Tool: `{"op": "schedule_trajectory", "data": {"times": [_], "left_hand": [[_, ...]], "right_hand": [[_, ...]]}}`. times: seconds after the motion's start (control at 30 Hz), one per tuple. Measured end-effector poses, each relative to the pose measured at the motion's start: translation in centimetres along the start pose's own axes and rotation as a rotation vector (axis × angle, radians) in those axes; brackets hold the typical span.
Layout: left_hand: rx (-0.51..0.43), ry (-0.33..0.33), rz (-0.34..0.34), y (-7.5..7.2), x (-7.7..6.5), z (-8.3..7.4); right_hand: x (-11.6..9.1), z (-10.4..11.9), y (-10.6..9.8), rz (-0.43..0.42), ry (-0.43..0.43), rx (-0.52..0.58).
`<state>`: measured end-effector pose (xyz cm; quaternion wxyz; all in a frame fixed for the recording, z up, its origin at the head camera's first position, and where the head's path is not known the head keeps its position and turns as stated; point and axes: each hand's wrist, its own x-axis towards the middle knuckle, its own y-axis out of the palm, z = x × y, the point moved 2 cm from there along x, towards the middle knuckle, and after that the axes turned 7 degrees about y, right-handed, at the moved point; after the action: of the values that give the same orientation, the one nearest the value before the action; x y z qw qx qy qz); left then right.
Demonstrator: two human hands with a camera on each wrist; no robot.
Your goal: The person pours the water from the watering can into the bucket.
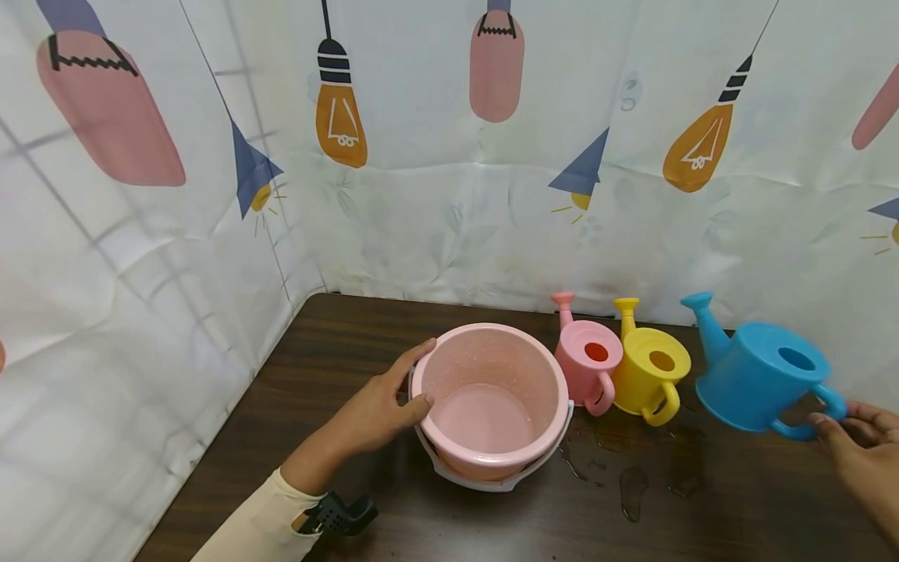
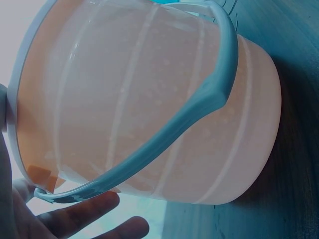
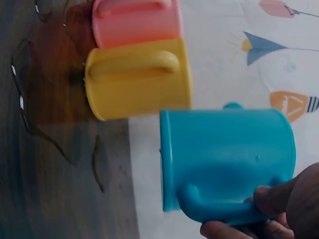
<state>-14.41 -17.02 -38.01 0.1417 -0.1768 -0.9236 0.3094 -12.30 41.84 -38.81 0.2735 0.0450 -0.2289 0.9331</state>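
My left hand (image 1: 382,406) grips the rim of a round pink bucket (image 1: 495,343), with the thumb over the rim and the fingers outside the wall. No contents show in the bucket from above, and its pale carrying handle (image 2: 159,144) hangs down along the side. Far to the right, my right hand (image 1: 864,449) holds a blue watering can (image 1: 758,375) by its looped handle. That can is tilted, its spout pointing up and left. In the right wrist view, the thumb and fingers close around the handle, and the can's base sits higher than the yellow one's.
Between bucket and blue can stand a pink watering can (image 1: 579,367) and a yellow watering can (image 1: 642,371), side by side. Water puddles (image 1: 634,492) lie on the dark wooden table (image 1: 337,336). A patterned white sheet (image 1: 435,195) hangs behind and to the left.
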Motion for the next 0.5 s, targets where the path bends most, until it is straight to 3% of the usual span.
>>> {"op": "schedule_trajectory", "data": {"times": [0.1,0.3,0.5], "left_hand": [[-0.004,-0.001,0.0,0.1,0.0,0.1],[-0.002,0.0,0.0,0.1,0.0,0.0],[-0.004,-0.002,0.002,0.0,0.1,0.1]], "right_hand": [[0.0,0.0,0.5,0.018,0.048,-0.077],[-0.3,0.1,1.5,0.052,0.17,-0.335],[-0.7,0.0,2.3,0.062,0.211,-0.457]]}}
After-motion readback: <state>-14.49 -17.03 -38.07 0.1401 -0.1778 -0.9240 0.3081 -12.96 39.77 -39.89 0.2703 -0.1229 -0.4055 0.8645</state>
